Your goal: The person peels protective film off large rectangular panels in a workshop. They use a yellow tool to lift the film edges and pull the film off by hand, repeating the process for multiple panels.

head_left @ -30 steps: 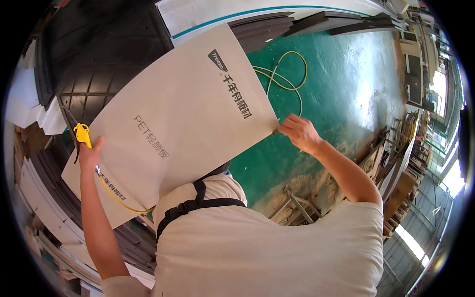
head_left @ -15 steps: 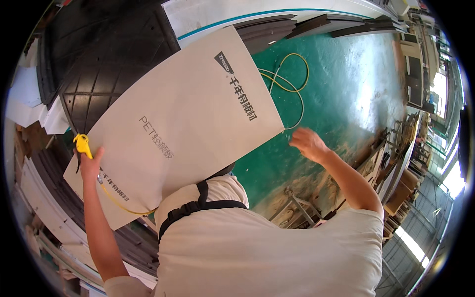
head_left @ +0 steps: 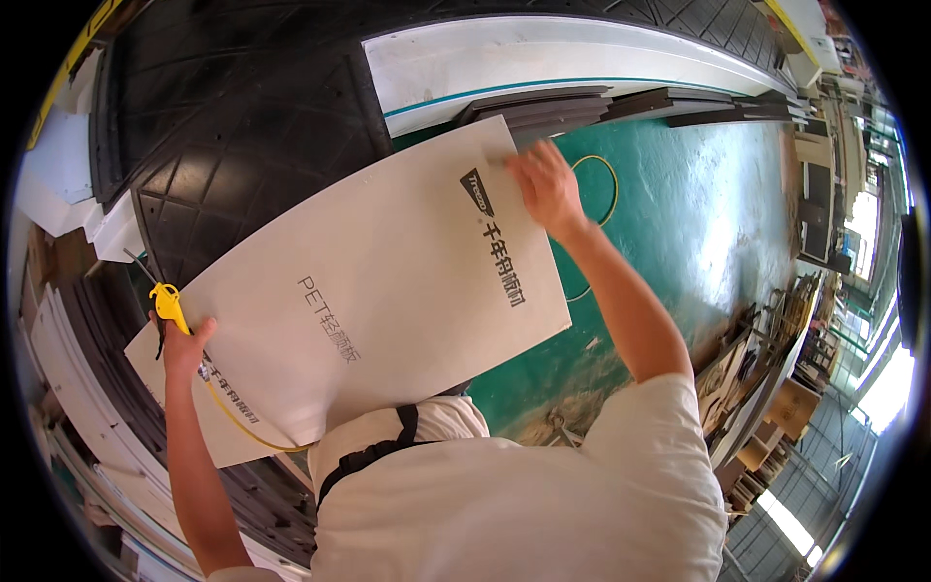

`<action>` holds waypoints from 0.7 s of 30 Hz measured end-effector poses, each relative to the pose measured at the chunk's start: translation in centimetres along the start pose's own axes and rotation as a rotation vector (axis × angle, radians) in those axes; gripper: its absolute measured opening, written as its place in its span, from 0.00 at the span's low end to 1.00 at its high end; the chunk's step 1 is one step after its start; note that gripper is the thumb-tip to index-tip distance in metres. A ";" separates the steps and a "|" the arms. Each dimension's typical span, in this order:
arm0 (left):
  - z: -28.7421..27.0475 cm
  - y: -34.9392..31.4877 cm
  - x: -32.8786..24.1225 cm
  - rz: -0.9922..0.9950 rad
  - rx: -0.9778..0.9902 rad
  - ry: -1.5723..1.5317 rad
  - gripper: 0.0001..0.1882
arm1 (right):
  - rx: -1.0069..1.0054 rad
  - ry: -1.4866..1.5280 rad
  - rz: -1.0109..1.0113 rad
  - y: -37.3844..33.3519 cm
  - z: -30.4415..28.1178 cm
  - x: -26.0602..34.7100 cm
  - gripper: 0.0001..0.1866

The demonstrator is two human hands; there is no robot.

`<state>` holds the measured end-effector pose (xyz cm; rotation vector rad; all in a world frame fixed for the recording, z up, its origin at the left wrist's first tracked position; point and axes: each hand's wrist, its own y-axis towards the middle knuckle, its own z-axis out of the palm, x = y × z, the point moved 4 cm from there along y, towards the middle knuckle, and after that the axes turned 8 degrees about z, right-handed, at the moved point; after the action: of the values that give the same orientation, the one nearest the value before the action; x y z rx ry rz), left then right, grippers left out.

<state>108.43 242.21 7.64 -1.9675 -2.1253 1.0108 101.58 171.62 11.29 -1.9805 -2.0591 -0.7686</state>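
Observation:
A large white board [head_left: 417, 262] with dark printing lies across the front of my body, its surface bowed. My left hand [head_left: 182, 344] is wrapped round a yellow air blow gun [head_left: 169, 305] over the board's left end; the thin nozzle points up and away. From the gun a yellow air hose [head_left: 238, 417] runs over the board to my waist. My right hand [head_left: 551, 192] is at the board's far right corner, over its edge. Its fingers are bent and smeared by motion, so whether they grip the edge does not show.
Beyond the board is a black grooved machine bed [head_left: 262, 126], with a white panel [head_left: 456, 73] beside it. Dark boards [head_left: 543, 109] are stacked along its foot. More hose [head_left: 615, 184] loops on the green floor [head_left: 669, 213]. Long boards [head_left: 87, 388] are stacked at my left.
My right hand has swung up and left from beside the board's right corner to its far corner. The view has shifted, showing more of the machine bed. The left hand keeps the blow gun.

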 end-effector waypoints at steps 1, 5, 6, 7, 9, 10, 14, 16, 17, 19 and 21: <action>-0.1 0.1 -0.3 0.006 -0.007 0.006 0.58 | -0.043 0.026 -0.017 2.8 0.7 -1.0 0.05; -0.3 -1.2 -1.9 0.086 -0.051 0.005 0.56 | -0.080 0.028 0.173 10.9 1.3 -4.6 0.04; -0.3 -1.2 -2.2 0.089 -0.065 0.012 0.54 | -0.049 0.036 0.209 11.1 1.2 -5.1 0.04; -0.2 -1.1 -2.2 0.075 -0.085 0.012 0.55 | -0.019 0.047 0.240 11.4 1.1 -5.1 0.05; -0.1 -1.5 -1.9 0.042 -0.121 0.016 0.55 | -0.006 0.061 0.292 10.4 1.0 -3.7 0.05; -0.1 -1.6 -1.8 0.007 -0.087 -0.031 0.54 | -0.002 0.069 0.321 9.4 0.8 -2.7 0.05; -0.3 -1.8 -3.0 -0.114 0.030 -0.130 0.53 | -0.056 0.253 0.328 5.6 4.0 6.0 0.06; -0.5 -1.5 -2.6 -0.097 0.018 -0.122 0.51 | -0.116 0.257 0.277 5.0 6.4 10.2 0.05; -0.1 -1.7 -0.9 -0.057 -0.019 -0.115 0.48 | -0.167 0.246 0.212 5.5 7.4 11.4 0.04; -0.2 -1.2 -2.2 -0.032 -0.032 -0.108 0.46 | -0.181 0.152 0.207 6.2 8.1 11.3 0.03; -0.4 -1.8 -3.0 -0.060 -0.017 -0.102 0.46 | -0.324 0.091 0.201 6.5 7.0 6.8 0.04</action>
<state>107.62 239.74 9.99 -1.8861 -2.2371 1.1096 108.80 180.84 10.06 -2.2252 -1.7388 -1.1843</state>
